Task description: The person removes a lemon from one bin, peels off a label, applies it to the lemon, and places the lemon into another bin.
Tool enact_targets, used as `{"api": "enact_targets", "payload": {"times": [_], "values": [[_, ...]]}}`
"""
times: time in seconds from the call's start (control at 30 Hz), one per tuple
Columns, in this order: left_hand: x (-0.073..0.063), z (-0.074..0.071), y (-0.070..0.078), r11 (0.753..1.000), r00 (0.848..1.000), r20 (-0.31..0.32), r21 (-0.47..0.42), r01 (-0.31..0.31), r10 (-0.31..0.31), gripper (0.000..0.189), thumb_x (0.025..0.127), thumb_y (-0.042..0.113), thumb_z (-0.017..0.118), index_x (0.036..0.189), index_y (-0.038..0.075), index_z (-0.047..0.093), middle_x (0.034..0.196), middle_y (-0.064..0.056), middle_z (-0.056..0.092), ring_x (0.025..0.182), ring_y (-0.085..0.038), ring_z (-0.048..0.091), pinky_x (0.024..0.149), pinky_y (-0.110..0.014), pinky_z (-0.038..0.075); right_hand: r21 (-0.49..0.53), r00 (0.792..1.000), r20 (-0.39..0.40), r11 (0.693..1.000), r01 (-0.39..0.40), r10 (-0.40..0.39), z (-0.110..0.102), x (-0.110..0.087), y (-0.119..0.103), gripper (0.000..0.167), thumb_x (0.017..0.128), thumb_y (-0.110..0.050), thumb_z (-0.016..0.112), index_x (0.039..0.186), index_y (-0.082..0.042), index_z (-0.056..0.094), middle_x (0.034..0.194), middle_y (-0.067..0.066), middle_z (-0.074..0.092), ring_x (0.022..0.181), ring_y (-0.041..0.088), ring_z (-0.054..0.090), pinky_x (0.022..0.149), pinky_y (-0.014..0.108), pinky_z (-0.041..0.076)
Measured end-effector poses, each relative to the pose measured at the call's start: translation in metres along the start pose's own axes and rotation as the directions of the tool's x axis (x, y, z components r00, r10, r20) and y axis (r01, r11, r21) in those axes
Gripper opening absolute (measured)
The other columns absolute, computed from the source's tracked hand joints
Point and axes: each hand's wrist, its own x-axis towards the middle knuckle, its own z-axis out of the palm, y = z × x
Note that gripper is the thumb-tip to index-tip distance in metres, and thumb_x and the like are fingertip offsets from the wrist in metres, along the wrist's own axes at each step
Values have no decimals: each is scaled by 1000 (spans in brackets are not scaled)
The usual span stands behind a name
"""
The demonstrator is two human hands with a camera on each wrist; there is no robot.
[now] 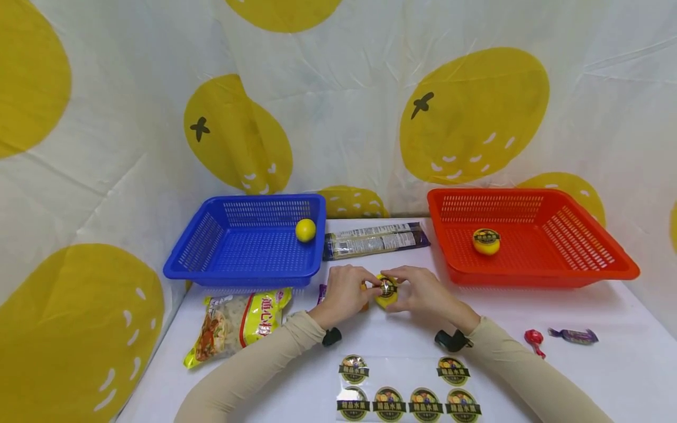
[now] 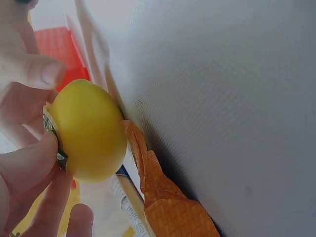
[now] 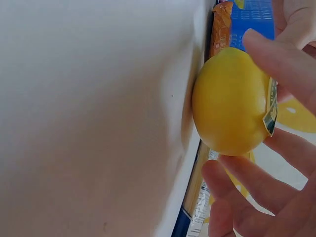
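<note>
A yellow lemon is between the two hands, close to the tabletop. It bears a round black-and-gold sticker, whose edge stands slightly away from the peel in the right wrist view. My left hand pinches the sticker's left side with thumb and index finger. From the other side my right hand holds the lemon, its thumb and fingers curved around it. An orange-wrapped piece lies beside the lemon, mostly hidden behind the left hand in the head view.
A blue basket with one plain lemon stands back left; a red basket with a stickered lemon stands back right. Nearby lie a sticker sheet, a pasta bag, a long packet and wrapped candies.
</note>
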Motion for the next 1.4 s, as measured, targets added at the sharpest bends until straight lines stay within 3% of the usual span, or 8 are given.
{"api": "enact_targets", "payload": {"times": [0.53, 0.9, 1.13, 1.4], "values": [[4, -5, 0, 998, 998, 39, -34, 53, -52, 17, 86, 40, 82, 99, 29, 84, 98, 12, 80, 79, -10, 64, 77, -31, 39, -46, 994, 66, 995, -88, 91, -1, 11, -1, 82, 69, -39, 95, 141, -18, 63, 127, 1, 74, 100, 17, 67, 91, 44, 52], [4, -6, 0, 997, 998, 29, -55, 54, -52, 19, 86, 41, 81, 99, 27, 84, 93, 10, 80, 69, -5, 60, 69, -26, 37, -58, 993, 50, 993, -101, 104, 1, 10, 0, 80, 68, -41, 95, 138, -20, 65, 120, -1, 76, 93, 13, 64, 83, 35, 49], [7, -7, 3, 994, 998, -31, -95, 47, -50, 25, 90, 41, 76, 107, 23, 82, 100, 7, 80, 73, -9, 66, 72, -29, 43, -88, 990, 25, 987, -134, 137, -14, -5, -2, 76, 67, -42, 94, 135, -20, 68, 116, -2, 77, 91, 14, 66, 79, 34, 50], [21, -6, 18, 992, 999, -18, -115, 47, -50, 37, 94, 45, 69, 121, 21, 77, 118, 6, 78, 104, -16, 72, 88, -40, 51, -115, 989, 67, 986, -120, 129, -56, -48, -18, 67, 69, -37, 92, 130, -20, 70, 112, -5, 77, 90, 12, 67, 72, 31, 49]]}}
